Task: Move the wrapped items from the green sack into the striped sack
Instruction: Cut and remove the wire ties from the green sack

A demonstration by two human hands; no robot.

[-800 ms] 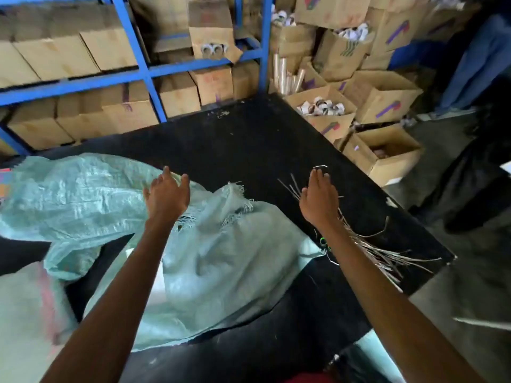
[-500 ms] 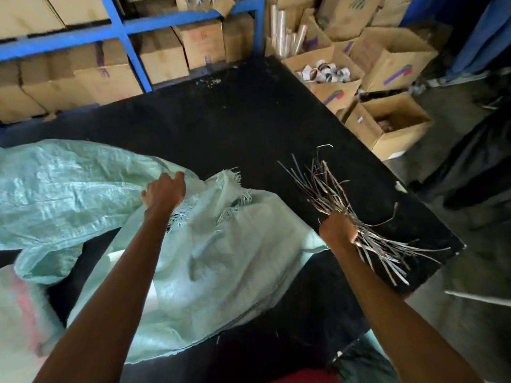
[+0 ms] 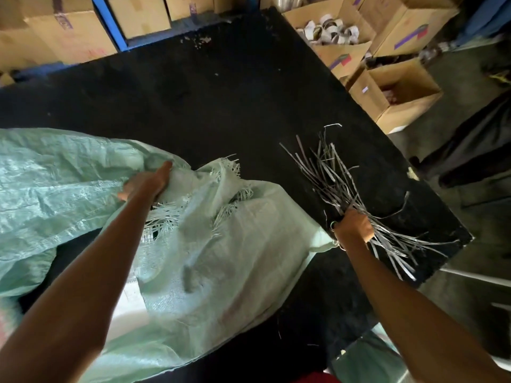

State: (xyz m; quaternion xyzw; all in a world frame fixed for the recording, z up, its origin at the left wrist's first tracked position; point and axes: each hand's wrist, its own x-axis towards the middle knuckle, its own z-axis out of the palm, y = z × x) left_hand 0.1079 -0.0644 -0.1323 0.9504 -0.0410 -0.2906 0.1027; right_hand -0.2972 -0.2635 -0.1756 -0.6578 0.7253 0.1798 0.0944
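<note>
A pale green woven sack [image 3: 226, 261] lies crumpled across the black table [image 3: 221, 92], its frayed mouth facing the table's middle. My left hand [image 3: 146, 182] grips a fold of the sack at its upper edge near the frayed opening. My right hand [image 3: 354, 225] grips a bundle of thin grey plastic strips [image 3: 331, 178] near the table's right edge; the strips fan out above and below my fist. Pale shapes show faintly through the sack's weave near my left forearm. At the far left bottom edge a blurred sack with pink stripes [image 3: 5, 322] is barely visible.
Open cardboard boxes [image 3: 392, 89] stand on the floor right of the table, one holding tape rolls [image 3: 331, 29]. A blue shelf frame [image 3: 107, 23] with stacked cartons lines the back. The table's right corner [image 3: 467, 239] drops off to a concrete floor. Dark cloth [image 3: 475, 145] lies at right.
My right hand closed round the strip bundle and lifted it slightly. My left hand went from flat above the sack to gripping its fold. The view tilted downward.
</note>
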